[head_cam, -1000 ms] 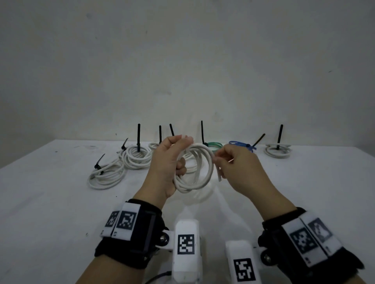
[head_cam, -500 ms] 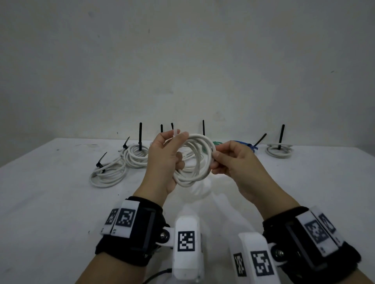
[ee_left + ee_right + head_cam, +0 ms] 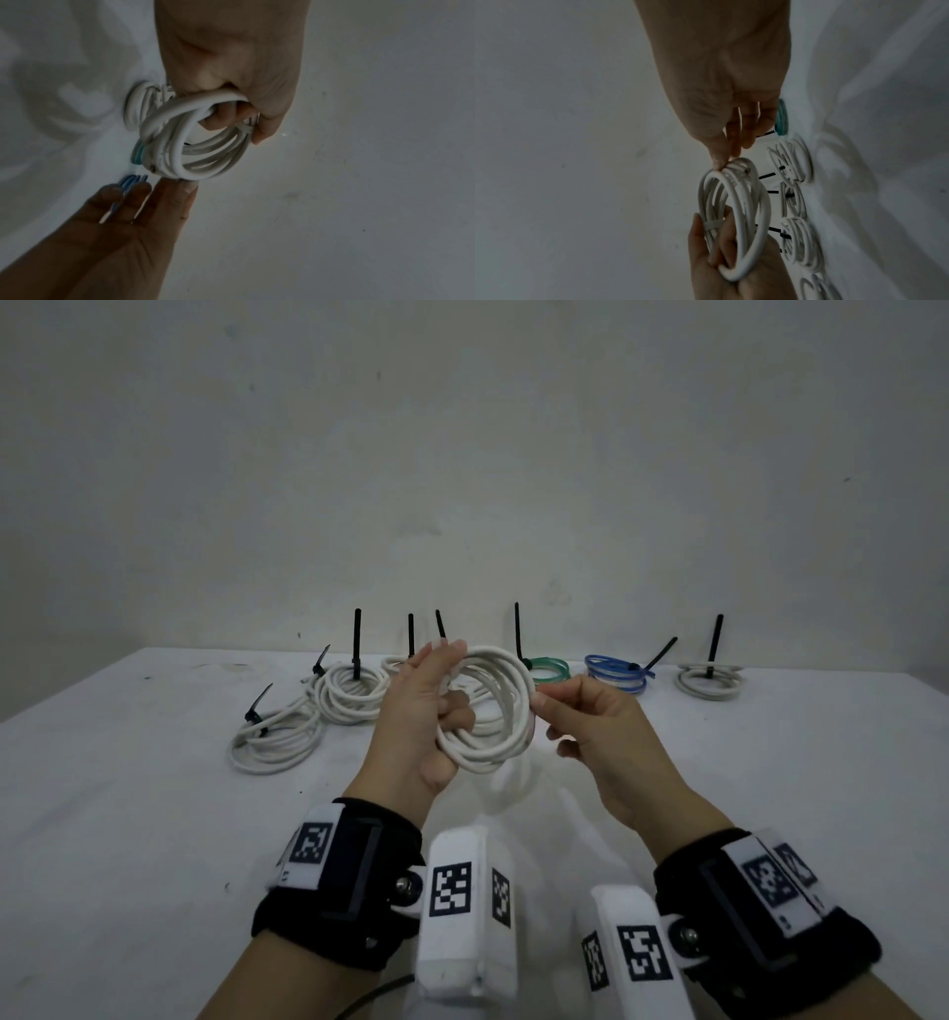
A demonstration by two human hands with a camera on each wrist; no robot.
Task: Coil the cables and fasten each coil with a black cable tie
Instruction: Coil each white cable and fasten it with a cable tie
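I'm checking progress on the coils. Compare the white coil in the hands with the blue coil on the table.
The white coil in the hands is held upright above the table; the blue coil lies flat at the back of the table. The white coil shows no black tie; the blue coil has a black cable tie sticking out. The white cable looks thicker. Both are wound into round loops.

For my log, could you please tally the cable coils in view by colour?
White coils: 6, that is the held coil plus 5 on the table, one half hidden behind the hands
Green coil: 1
Blue coil: 1
Total: 8
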